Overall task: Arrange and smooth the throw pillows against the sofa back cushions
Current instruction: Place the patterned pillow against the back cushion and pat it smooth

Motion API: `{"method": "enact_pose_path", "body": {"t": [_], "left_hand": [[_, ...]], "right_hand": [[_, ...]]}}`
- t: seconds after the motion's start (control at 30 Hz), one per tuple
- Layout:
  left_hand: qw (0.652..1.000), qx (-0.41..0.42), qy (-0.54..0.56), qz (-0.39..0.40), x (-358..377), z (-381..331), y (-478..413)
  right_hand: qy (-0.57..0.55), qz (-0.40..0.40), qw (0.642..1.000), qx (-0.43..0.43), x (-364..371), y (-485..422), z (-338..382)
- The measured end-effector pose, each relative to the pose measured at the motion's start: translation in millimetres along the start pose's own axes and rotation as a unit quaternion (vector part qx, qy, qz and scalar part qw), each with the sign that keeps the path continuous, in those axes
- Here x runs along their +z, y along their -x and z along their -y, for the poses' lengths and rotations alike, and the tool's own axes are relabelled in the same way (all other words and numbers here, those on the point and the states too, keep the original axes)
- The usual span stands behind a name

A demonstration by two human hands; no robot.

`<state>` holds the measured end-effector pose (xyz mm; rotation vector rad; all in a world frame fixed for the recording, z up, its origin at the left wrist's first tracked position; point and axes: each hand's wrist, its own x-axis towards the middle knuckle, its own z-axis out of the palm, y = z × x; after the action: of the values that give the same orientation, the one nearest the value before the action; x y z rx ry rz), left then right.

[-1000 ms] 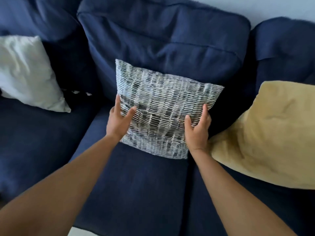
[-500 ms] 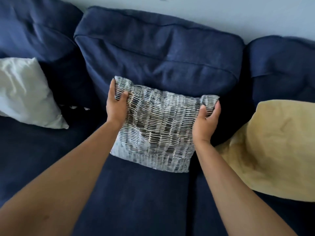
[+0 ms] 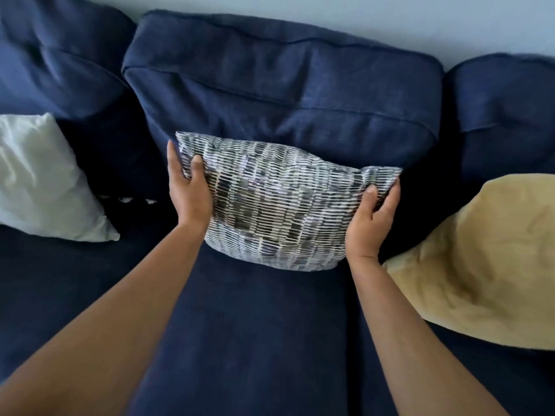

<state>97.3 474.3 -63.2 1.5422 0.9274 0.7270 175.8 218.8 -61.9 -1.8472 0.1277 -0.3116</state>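
Note:
A black-and-white patterned throw pillow (image 3: 276, 205) stands on the navy seat and leans against the middle back cushion (image 3: 279, 82). My left hand (image 3: 187, 190) grips its upper left corner, thumb on the front face. My right hand (image 3: 371, 219) pinches the upper right corner, where the fabric is bunched. A white pillow (image 3: 42, 181) leans at the far left. A yellow pillow (image 3: 483, 259) lies at the right, partly cut off by the frame edge.
The navy sofa has a left back cushion (image 3: 57, 55) and a right back cushion (image 3: 504, 97). The seat cushion (image 3: 249, 334) stretches toward me between my forearms. A pale wall (image 3: 390, 16) rises behind the sofa.
My hands went from the pillow's lower sides up to its top corners and closed on them. The pillow now sits squarer against the back cushion.

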Motion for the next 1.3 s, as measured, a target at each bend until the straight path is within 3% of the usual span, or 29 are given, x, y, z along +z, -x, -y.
{"method": "enact_pose_path", "body": {"t": [0.2,0.43,0.57,0.67,0.73,0.8,0.87,0.93,1.0,1.13,1.23,1.3], "left_hand": [[0.995,0.072,0.015,-0.066,1.7,-17.5,-7.7],[0.998,0.004,0.025,-0.051,7.7,-6.2,-13.8],[0.997,0.036,-0.041,-0.050,6.7,-17.2,-9.2],[0.945,0.244,-0.211,-0.060,12.4,-18.0,18.5],[0.894,0.365,-0.258,0.005,19.7,-7.2,41.6],[0.848,0.423,-0.302,0.099,24.4,13.4,61.8],[0.807,0.432,-0.366,0.169,25.7,35.3,68.4],[0.780,0.419,-0.423,0.195,25.3,50.5,55.8],[0.768,0.395,-0.466,0.191,25.4,56.8,31.4],[0.765,0.348,-0.517,0.163,26.0,58.5,-8.1],[0.758,0.341,-0.534,0.155,31.2,58.6,-7.1],[0.766,0.328,-0.532,0.153,33.6,56.5,-4.7]], "right_hand": [[-0.003,-0.061,0.998,-0.030,6.5,-7.5,20.3],[0.007,-0.061,0.998,-0.015,2.8,-6.9,10.5],[0.062,-0.079,0.993,-0.067,-3.3,-4.9,19.3],[0.162,-0.108,0.953,-0.233,-0.5,2.4,28.3],[0.197,-0.036,0.921,-0.334,13.3,20.6,33.8],[0.261,0.082,0.869,-0.411,30.0,43.5,26.1],[0.345,0.173,0.804,-0.451,38.5,53.4,2.5],[0.409,0.215,0.784,-0.415,33.3,35.8,-24.8],[0.457,0.186,0.798,-0.348,19.4,8.3,-44.0],[0.475,0.053,0.839,-0.261,0.0,-17.2,-46.3],[0.411,0.064,0.844,-0.339,23.3,11.1,-27.6],[0.394,0.144,0.796,-0.436,48.3,40.9,-18.4]]}}
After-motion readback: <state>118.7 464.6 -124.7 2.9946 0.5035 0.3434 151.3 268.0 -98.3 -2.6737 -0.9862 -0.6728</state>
